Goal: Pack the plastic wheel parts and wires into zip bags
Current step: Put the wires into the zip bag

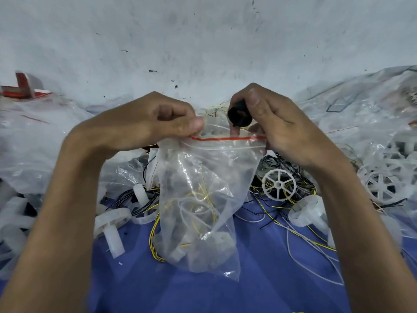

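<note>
A clear zip bag [203, 199] with a red strip along its mouth hangs in front of me above the blue cloth [248, 279]. Inside it lie yellow and white wires and pale plastic parts. My left hand [162, 123] pinches the bag's top left corner. My right hand [268, 127] grips a black round part [239, 117] just above the bag's open mouth and also holds the bag's right top edge. A white spoked wheel [278, 184] lies on black and yellow wires behind the bag to the right.
Loose white plastic hubs [112, 224] lie to the left and another [305, 210] to the right. Heaps of clear bags [29, 143] cover the left side, more wheels [383, 181] the right. A red box [22, 88] sits far left by the grey wall.
</note>
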### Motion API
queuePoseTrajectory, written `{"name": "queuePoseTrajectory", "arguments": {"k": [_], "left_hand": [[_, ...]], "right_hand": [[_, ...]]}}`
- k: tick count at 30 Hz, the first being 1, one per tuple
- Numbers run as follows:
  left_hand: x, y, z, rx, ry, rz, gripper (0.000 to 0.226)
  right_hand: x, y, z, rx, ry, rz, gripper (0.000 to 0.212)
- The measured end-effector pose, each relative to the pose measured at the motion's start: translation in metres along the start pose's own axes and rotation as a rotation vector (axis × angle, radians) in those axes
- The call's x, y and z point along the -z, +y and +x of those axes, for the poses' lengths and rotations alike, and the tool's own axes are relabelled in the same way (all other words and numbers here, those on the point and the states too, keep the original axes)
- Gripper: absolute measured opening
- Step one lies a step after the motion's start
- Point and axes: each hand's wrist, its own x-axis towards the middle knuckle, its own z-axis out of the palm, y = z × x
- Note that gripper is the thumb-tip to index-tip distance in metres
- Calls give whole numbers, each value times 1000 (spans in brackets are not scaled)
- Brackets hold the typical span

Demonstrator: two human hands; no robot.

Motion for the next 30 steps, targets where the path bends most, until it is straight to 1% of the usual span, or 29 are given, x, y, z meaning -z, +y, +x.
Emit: {"name": "queuePoseTrajectory", "arguments": {"k": [2,4,6,7,8,10,12,13,14,15,16,17,19,20,21,23,27,30], "left_hand": [[8,-6,-7,24,-28,-30,50],[14,-16,-11,82,-50,8,51],[13,-20,-12,99,-71,99,37],[14,-20,-11,94,-47,118,32],[14,-19,-11,71,4,105,33],[17,-12,-10,-50,193,26,37],[20,-4,-9,-241,388,-42,26],[20,0,-8,-314,455,-47,21],[19,4,-7,-359,489,-30,19],[17,6,-6,-370,487,-1,17],[14,6,-4,-339,445,22,17],[10,5,-2,-260,363,37,18],[0,-2,4,-40,144,117,24],[-4,-6,6,44,52,165,28],[-7,-10,9,87,-8,192,32],[-11,-12,14,91,-56,204,35],[-17,-10,19,65,-147,161,24],[-21,-9,20,57,-195,134,17]], "right_hand": [[1,1,-1,-55,-30,17,37],[0,0,0,-108,-56,4,41],[-4,-1,1,-110,-71,-42,44],[-7,-3,1,-104,-81,-58,46],[-10,-4,0,-102,-102,-55,46],[-18,-9,0,-119,-183,42,43],[-25,-16,-1,-130,-273,246,37],[-27,-21,-1,-120,-299,315,34],[-27,-23,-1,-107,-306,323,34],[-27,-24,-1,-98,-301,274,37],[-25,-22,0,-100,-305,175,43],[-24,-20,0,-118,-336,42,47],[-23,-11,-2,-206,-454,-188,44],[-23,-6,-4,-248,-508,-259,40],[-24,-2,-5,-283,-541,-299,38],[-23,3,-5,-329,-556,-313,34],[-17,5,-5,-416,-580,-196,32],[-14,9,-5,-420,-600,-196,27]]}}
